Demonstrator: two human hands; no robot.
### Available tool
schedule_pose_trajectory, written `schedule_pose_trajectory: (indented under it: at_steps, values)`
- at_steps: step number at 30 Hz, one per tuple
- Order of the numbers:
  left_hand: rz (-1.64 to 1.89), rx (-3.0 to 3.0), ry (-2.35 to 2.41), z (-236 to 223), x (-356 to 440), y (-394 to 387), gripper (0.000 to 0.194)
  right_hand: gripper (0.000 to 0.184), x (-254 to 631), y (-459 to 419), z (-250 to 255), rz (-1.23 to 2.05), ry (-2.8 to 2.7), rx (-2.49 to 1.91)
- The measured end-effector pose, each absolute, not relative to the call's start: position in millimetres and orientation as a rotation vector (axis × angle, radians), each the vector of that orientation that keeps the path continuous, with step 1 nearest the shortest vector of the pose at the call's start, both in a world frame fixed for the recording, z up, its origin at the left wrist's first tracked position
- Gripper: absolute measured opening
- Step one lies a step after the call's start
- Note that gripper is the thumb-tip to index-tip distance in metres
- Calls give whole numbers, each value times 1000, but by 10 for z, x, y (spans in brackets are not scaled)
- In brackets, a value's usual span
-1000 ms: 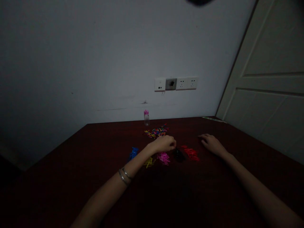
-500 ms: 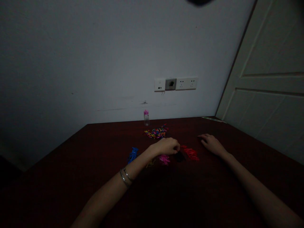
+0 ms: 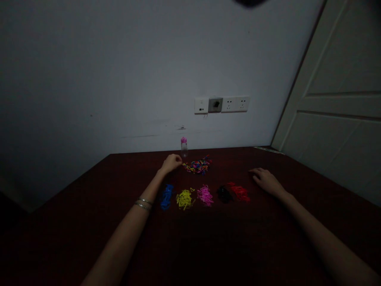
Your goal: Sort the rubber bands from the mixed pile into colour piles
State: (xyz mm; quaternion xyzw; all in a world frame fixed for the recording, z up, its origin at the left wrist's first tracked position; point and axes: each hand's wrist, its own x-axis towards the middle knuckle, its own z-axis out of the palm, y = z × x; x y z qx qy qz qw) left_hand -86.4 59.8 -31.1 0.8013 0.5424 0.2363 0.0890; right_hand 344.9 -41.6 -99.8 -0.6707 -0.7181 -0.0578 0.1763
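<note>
Plain indoor room; wall sockets (image 3: 235,104), panelled door (image 3: 336,139)

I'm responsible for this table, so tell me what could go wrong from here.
The black pile lies right beside the red pile, so their pieces could mingle. The pink-capped bottle stands upright close to the left hand and might get knocked over. In this dim light, stray black pieces could be missed on the dark table.
</note>
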Motion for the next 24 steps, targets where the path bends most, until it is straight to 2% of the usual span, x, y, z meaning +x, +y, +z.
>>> schedule_pose_trajectory:
  at_steps: [4,8,12,18,21,24]
  values:
    - [806,2157,1849,-584,-1132,722,17,38,3432,-429,-987,-178,-2030,-1911]
    - [948,2012,1801,-756,-1211,782,17,39,3431,-430,-984,-184,-2023,-1907]
    - [1074,1881,1788,-823,-1214,827,17,38,3439,-434,-993,-182,-2022,-1907]
    - [1080,1837,1773,-857,-1215,851,17,42,3305,-412,-954,-224,-1994,-1934]
    - [1084,1845,1765,-848,-1209,831,16,41,3076,-369,-836,-171,-2090,-1790]
    - [1092,1851,1763,-824,-1198,797,16,35,2766,-307,-683,18,-2282,-1554]
